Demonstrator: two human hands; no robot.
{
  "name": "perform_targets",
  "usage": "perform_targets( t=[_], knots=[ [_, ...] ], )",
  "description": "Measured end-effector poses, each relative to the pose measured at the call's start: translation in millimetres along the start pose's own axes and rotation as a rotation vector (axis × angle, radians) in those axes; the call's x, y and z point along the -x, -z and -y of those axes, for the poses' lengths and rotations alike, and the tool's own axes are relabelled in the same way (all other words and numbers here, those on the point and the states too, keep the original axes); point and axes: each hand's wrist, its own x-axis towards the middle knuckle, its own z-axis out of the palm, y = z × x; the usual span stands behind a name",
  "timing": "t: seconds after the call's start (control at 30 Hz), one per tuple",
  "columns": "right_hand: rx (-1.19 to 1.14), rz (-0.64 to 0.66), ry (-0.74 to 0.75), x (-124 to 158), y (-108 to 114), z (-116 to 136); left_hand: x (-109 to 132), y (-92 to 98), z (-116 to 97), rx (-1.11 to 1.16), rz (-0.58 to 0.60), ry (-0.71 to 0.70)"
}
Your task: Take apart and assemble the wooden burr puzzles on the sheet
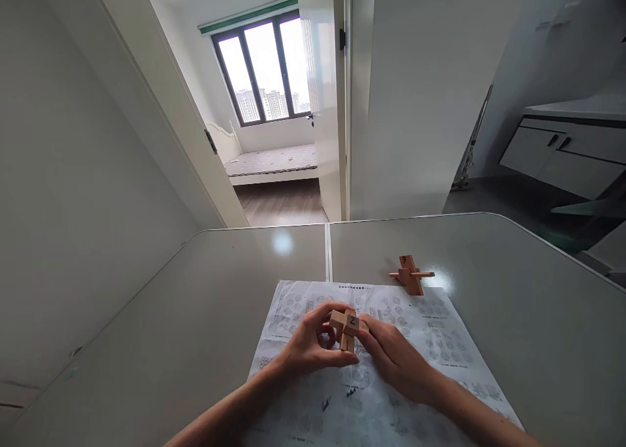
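Observation:
Over a printed paper sheet (313, 401), both hands hold one small wooden burr puzzle (351, 324) made of crossed blocks, with a dark "2" on the block facing me. My left hand (313, 342) grips it from the left, thumb at its lower end and fingers curled behind. From the right, my right hand (391, 355) pinches its side between thumb and fingers. Parts of the blocks are hidden by the fingers. Beyond the sheet's far edge, a second wooden puzzle (411, 276), marked "3", lies with a thin rod sticking out both ways.
The sheet carries rows of small diagrams and lies on a pale glossy table (205, 316) with a seam down its middle. Past the table are an open door (323, 94), a bed (274, 160) under a window, and a cabinet (562, 147) at right.

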Motion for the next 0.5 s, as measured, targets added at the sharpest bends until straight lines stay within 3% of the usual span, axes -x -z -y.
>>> perform_targets(
  t=[0.17, 0.37, 0.5],
  knots=[
    [-0.213, 0.023, -0.122, -0.3, -5.2, 3.2, 0.5, -0.9, 1.1, -0.018, -0.046, -0.053],
    [-0.738, 0.166, -0.354, -1.8, -9.5, 1.1, 3.2, -6.4, -0.6, -0.092, -0.107, -0.139],
    [-0.958, 0.280, -0.461, -1.0, -8.1, 4.1, 4.4, -8.8, 1.3, -0.123, -0.130, -0.194]
  ],
)
